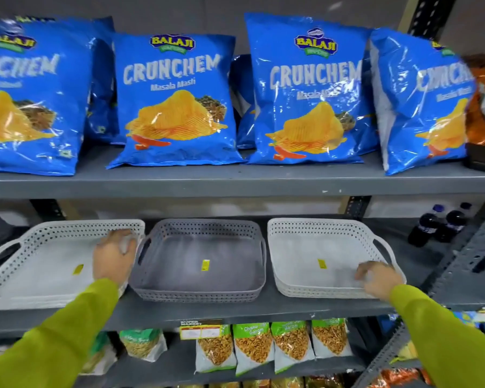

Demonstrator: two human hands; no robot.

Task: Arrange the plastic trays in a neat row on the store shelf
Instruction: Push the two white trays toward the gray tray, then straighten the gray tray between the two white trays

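Three perforated plastic trays stand side by side on the middle grey shelf point(235, 310). The left white tray point(34, 264) is the widest and sits slightly askew. The grey tray point(202, 278) is in the middle, and the right white tray point(314, 247) looks like a stack of three. My left hand point(114, 254) reaches into the left tray, fingers curled on its right handle wall next to the grey tray. My right hand point(378, 278) rests on the right tray's front right corner, fingers bent over the rim. Both sleeves are green.
Blue crisp bags point(177, 102) fill the shelf above. Dark drink bottles point(440, 225) stand at the right end of the tray shelf by a slotted metal upright point(471, 256). Snack packets point(263, 348) line the shelf below.
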